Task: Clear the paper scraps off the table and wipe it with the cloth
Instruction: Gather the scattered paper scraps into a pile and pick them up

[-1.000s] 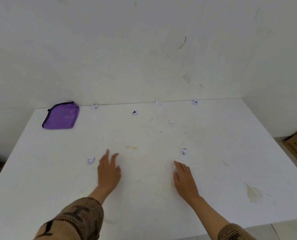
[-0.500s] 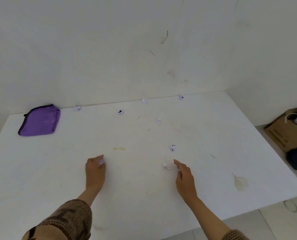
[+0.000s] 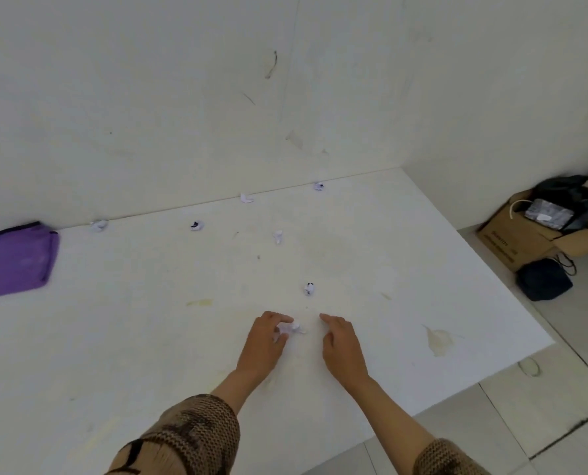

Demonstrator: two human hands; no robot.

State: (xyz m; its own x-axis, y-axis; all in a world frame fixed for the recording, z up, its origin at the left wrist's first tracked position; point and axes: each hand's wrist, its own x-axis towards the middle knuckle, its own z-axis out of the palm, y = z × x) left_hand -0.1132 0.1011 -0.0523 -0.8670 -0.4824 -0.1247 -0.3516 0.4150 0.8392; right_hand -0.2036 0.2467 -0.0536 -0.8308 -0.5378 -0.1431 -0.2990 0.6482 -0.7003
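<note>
On table (image 3: 114, 337) centre: left hand (image 3: 264, 342) pinching a scrap (image 3: 284, 330).
Right hand (image 3: 342, 346) lies just beside, fingers loose, holding nothing; other scraps (image 3: 309, 289) dot the far half; cloth (image 3: 15, 262) sits at far left.

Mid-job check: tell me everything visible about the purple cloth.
The purple cloth looks like soft microfibre with dark stitched trim along its edges. It seems folded into a rough square and lies flat on the white table, at the far left, close to the wall. The frame's left edge cuts it off. Only the table touches it.
</note>
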